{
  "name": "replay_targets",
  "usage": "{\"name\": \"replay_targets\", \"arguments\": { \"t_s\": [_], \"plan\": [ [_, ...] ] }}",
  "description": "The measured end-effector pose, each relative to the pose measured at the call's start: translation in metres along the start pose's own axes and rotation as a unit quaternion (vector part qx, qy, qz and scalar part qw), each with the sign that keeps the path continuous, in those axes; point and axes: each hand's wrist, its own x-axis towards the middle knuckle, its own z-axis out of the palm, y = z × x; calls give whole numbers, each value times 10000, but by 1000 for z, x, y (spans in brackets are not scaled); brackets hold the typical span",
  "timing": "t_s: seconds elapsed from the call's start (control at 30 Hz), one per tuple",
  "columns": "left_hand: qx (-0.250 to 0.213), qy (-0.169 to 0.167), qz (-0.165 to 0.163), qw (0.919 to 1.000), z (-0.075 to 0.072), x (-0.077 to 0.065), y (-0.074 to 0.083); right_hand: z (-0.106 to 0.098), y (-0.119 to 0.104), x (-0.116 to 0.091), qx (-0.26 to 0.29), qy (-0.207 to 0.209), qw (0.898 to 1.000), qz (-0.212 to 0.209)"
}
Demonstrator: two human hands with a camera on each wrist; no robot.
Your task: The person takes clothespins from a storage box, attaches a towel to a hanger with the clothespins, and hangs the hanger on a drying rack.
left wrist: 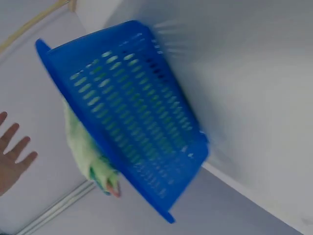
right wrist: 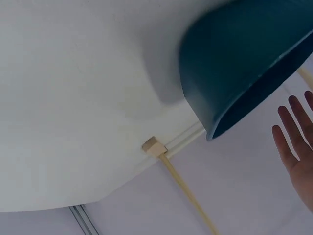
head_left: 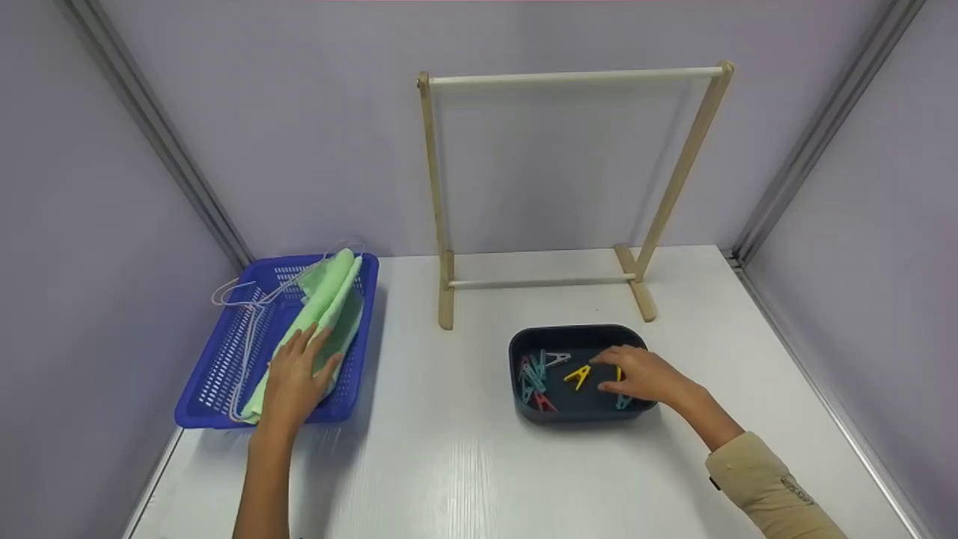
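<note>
My left hand [head_left: 293,378] hovers over the blue basket [head_left: 196,397], its spread fingers overlapping a light green cloth [head_left: 320,303] in the head view. The left wrist view shows that hand [left wrist: 11,159] apart from the basket's side. Beside the cloth lie thin wire hangers [head_left: 251,340]. My right hand [head_left: 636,374] is above the dark bin [head_left: 576,415], fingers extended and holding nothing. Near its fingertips lies a yellow clothespin [head_left: 577,376]. Several teal, red and grey clothespins [head_left: 533,374] cluster at the bin's left, and a few are partly hidden under the hand.
A wooden rack [head_left: 434,172] with a white top bar [head_left: 576,76] stands at the back of the white table [head_left: 449,471], behind the bin. Pale walls with metal corner strips enclose the table at the back and both sides.
</note>
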Motion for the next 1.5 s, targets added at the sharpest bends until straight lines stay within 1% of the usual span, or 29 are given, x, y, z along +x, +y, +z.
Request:
{"name": "replay_targets", "arguments": {
  "t_s": [0.07,0.17,0.27,0.33,0.37,0.43,0.5,0.57,0.67,0.73,0.8,0.93,1.0,1.07,1.17,1.33,1.43,1.5],
  "plan": [
    [-143,-22,229,9996,8,-12,-2,3,0,-1,-45,15,10000,-84],
    [-244,-91,379,9989,21,-29,-4,8,1,-1,-24,-44,10000,-44],
    [-338,-116,338,9988,31,-39,-5,12,2,-2,8,-105,9999,33],
    [-408,-89,215,9989,33,-43,-8,14,2,-2,47,-132,9999,97],
    [-435,-15,148,9989,33,-44,-11,15,2,-2,69,-130,9998,114],
    [-465,139,-59,9988,28,-47,-19,16,2,-2,91,-106,9999,91],
    [-359,441,-169,9982,21,-49,-31,16,2,-1,91,-91,9999,51],
    [-167,806,-179,9964,11,-52,-46,16,3,-2,97,-53,9999,-16],
    [104,1241,-122,9921,-2,-56,-68,15,4,-2,85,-32,9999,-50],
    [178,1399,-175,9898,-11,-60,-82,14,5,-3,92,-34,9999,-41],
    [164,1431,-387,9888,-19,-65,-94,14,5,-3,79,-45,10000,-38],
    [152,1212,-1015,9873,-34,-74,-111,15,4,-2,128,-54,9999,-44],
    [181,1028,-1327,9856,-39,-76,-117,16,4,-2,155,-43,9999,-45],
    [223,831,-1567,9839,-42,-77,-123,16,4,-2,171,-37,9998,-30],
    [148,510,-1883,9807,-41,-79,-131,16,4,-1,157,-65,9999,32],
    [-176,11,-2274,9736,-35,-84,-143,15,3,0,163,-132,9997,116],
    [-306,-266,-2451,9686,-32,-87,-148,16,1,1,170,-130,9997,134],
    [-327,-337,-2504,9670,-32,-88,-149,16,1,1,171,-129,9996,155]
  ]
}}
